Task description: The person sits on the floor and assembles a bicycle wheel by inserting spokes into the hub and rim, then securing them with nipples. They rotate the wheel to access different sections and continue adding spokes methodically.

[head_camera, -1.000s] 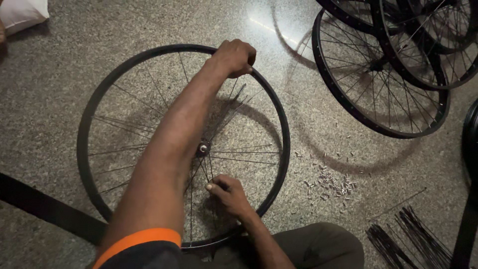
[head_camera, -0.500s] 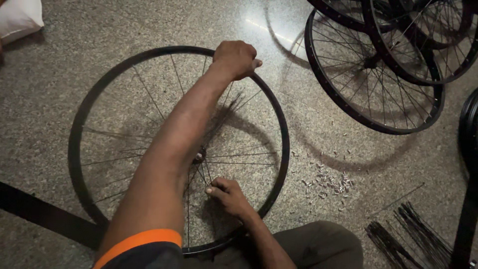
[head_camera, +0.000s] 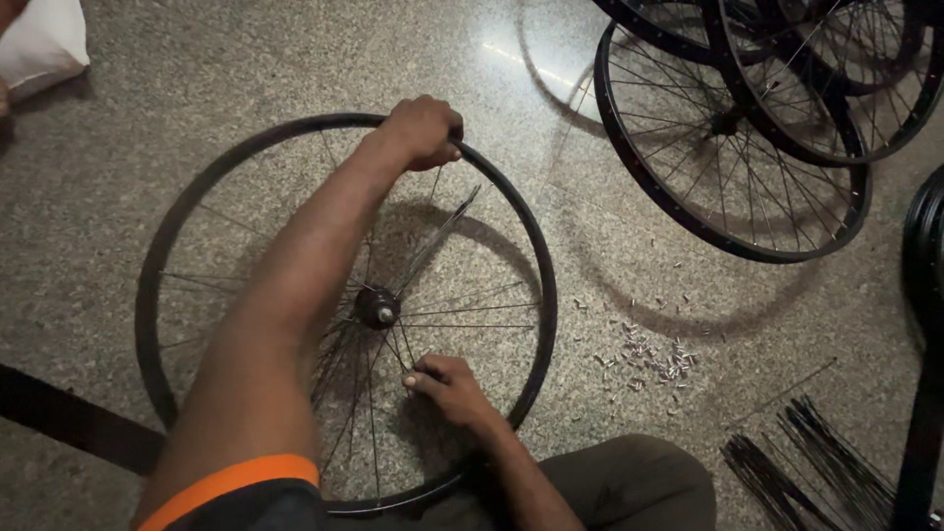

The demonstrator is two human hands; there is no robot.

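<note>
A black bicycle wheel rim [head_camera: 157,258] lies flat on the speckled stone floor, with thin spokes [head_camera: 462,310] running to a dark hub [head_camera: 377,308] in its middle. My left hand [head_camera: 423,130] is closed over the far edge of the rim. My right hand [head_camera: 447,385] sits inside the wheel just below the hub, fingers pinched on a spoke [head_camera: 408,364]. My knee in olive trousers [head_camera: 629,482] rests by the near edge of the rim.
Several finished spoked wheels [head_camera: 733,147] are stacked at the top right. A scatter of small metal nipples [head_camera: 649,356] lies right of the rim. A bundle of loose black spokes [head_camera: 806,462] lies at lower right. A white bag [head_camera: 44,44] sits top left, a dark strap [head_camera: 69,418] lower left.
The wheel has shifted in view as my head moved. My left hand slid a little along the far rim. My right hand stayed on the spokes near the hub.
</note>
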